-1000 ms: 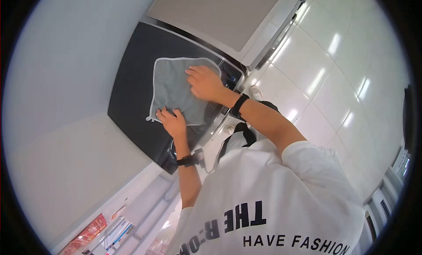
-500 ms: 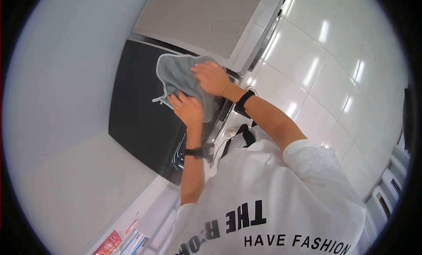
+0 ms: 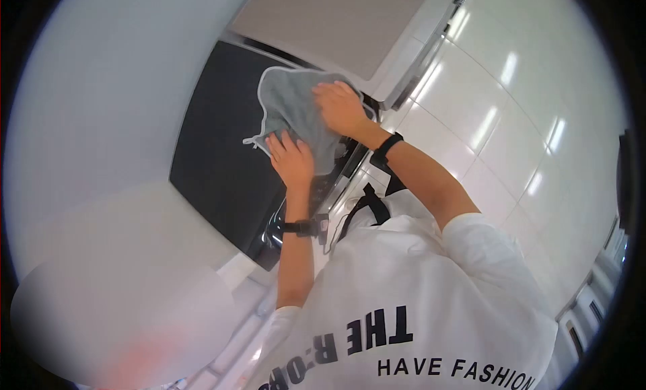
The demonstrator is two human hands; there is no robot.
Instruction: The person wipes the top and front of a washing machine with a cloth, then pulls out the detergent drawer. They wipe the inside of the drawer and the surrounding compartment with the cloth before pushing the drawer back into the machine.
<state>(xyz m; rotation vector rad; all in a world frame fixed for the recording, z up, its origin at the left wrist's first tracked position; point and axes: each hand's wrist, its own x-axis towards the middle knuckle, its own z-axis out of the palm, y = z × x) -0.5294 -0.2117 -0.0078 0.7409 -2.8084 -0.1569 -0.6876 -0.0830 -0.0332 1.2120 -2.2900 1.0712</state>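
A grey cloth (image 3: pixel 289 97) with a pale edge and a small loop lies spread over a dark, glossy appliance top (image 3: pixel 215 127). My left hand (image 3: pixel 293 162) rests flat on the cloth's near left part, fingers apart. Further up and to the right, my right hand (image 3: pixel 340 109) lies on the cloth with its fingers stretched out. Both wrists carry black bands. Part of the cloth's right side is hidden under my right hand.
A beige-topped unit (image 3: pixel 330 20) stands beyond the dark top, and a pale wall (image 3: pixel 114 121) rises on the left. Shiny floor tiles (image 3: pixel 498 121) extend on the right. A blurred pale round shape (image 3: pixel 128 316) covers the lower left.
The cloth now lies flatter, its fold near my left hand smoothed out. The view has shifted slightly, and the blurred pale shape has appeared at lower left.
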